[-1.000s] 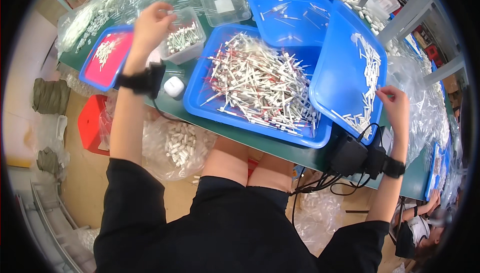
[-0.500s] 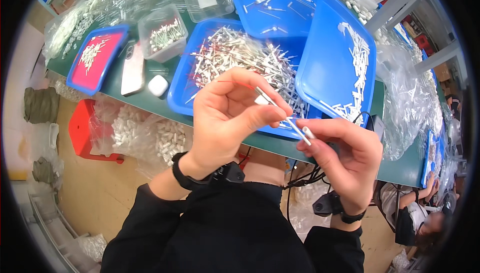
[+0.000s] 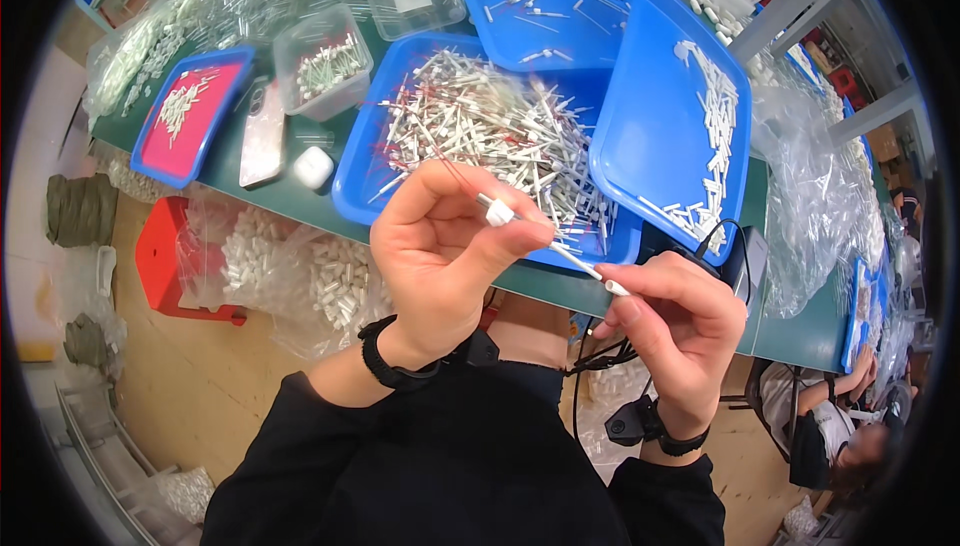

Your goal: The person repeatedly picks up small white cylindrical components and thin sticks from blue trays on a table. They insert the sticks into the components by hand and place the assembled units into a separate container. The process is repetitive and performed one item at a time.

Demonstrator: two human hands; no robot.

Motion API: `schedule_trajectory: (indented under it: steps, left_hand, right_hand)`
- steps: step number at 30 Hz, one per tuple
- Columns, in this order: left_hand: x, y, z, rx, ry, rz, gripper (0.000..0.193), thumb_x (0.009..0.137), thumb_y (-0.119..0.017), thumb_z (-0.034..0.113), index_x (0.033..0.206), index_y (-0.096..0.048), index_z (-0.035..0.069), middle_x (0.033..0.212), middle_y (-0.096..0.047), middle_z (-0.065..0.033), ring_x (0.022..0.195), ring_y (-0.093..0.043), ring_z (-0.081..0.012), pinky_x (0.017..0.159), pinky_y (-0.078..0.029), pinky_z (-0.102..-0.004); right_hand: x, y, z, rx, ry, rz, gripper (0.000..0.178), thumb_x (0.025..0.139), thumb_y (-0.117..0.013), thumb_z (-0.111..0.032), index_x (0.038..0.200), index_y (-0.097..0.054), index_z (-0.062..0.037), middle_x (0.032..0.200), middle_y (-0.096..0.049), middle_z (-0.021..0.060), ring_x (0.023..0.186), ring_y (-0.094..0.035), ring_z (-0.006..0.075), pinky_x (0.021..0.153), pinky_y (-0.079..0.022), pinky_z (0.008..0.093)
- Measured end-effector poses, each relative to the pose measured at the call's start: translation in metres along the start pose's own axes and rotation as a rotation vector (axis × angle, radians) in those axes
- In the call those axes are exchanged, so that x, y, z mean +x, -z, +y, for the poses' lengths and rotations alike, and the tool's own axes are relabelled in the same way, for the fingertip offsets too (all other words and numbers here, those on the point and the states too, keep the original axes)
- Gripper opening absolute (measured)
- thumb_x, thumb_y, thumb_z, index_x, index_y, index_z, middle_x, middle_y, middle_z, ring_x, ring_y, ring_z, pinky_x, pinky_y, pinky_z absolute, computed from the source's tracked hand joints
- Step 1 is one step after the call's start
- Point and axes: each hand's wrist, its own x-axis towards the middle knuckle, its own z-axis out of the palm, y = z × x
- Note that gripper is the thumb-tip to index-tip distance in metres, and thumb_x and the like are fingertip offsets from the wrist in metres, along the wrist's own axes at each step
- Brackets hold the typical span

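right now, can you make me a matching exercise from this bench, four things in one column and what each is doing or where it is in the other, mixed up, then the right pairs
Column one
1. left hand
2. right hand
3. phone
4. clear plastic box

Column two
A. lies on the green table, beside the red-lined tray
B. pinches a short white tube
C. contains a cluster of thin sticks
D. holds a thin white stick with a wider white piece on it

Pairs: 1-D, 2-B, 3-A, 4-C

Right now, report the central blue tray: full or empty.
Well filled: white sticks heap inside the central blue tray, bare blue showing along its edges.
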Motion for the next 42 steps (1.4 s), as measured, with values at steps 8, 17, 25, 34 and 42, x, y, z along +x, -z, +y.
schedule_trajectory:
  steps: [8,17,25,34,42]
  left_hand:
    - [-0.003,0.001,-0.008,0.079,-0.186,-0.055,0.027,0.075,-0.067,-0.012,0.093,-0.049,-0.001,0.083,-0.063,-0.0146,0.075,-0.065,-0.0198,0.068,-0.053,-0.0293]
    - [-0.002,0.007,-0.004,0.356,-0.156,-0.309,0.021,0.078,-0.069,-0.001,0.092,-0.053,0.0,0.079,-0.065,-0.0176,0.075,-0.063,-0.0258,0.067,-0.052,-0.0339]
    - [0.003,0.019,0.011,0.465,-0.118,-0.387,0.009,0.075,-0.066,-0.007,0.083,-0.063,-0.004,0.079,-0.066,-0.0151,0.078,-0.065,-0.0287,0.07,-0.052,-0.0368]
    - [0.004,0.02,0.008,0.502,-0.089,-0.383,0.017,0.069,-0.062,-0.015,0.083,-0.064,-0.005,0.075,-0.065,-0.014,0.077,-0.063,-0.0264,0.07,-0.05,-0.0346]
    - [0.023,0.035,0.02,0.744,0.098,-0.352,0.023,0.073,-0.067,-0.006,0.096,-0.064,-0.003,0.095,-0.065,-0.0118,0.089,-0.062,-0.0195,0.077,-0.049,-0.0306]
  right_hand:
    - [0.001,-0.002,0.0,0.015,-0.044,-0.019,0.021,0.076,-0.065,0.005,0.096,-0.069,0.0016,0.071,-0.064,0.0093,0.059,-0.06,0.0109,0.052,-0.044,0.0208]
    - [0.001,-0.011,0.004,-0.247,0.115,0.057,0.013,0.075,-0.067,0.004,0.087,-0.067,-0.0002,0.072,-0.065,0.0083,0.059,-0.061,0.0148,0.053,-0.047,0.0234]
    - [0.007,-0.01,0.009,-0.568,0.484,0.037,0.017,0.069,-0.071,0.005,0.084,-0.065,0.0004,0.071,-0.063,0.0076,0.06,-0.059,0.0201,0.052,-0.046,0.0271]
    - [0.017,-0.016,0.019,-0.683,0.679,-0.014,0.027,0.063,-0.071,0.004,0.088,-0.063,0.0029,0.078,-0.065,0.0084,0.063,-0.059,0.0211,0.053,-0.047,0.0284]
    - [0.047,-0.025,0.026,-0.813,0.721,-0.027,0.028,0.067,-0.069,0.001,0.094,-0.061,0.0004,0.071,-0.06,0.0051,0.061,-0.055,0.0191,0.054,-0.043,0.0326]
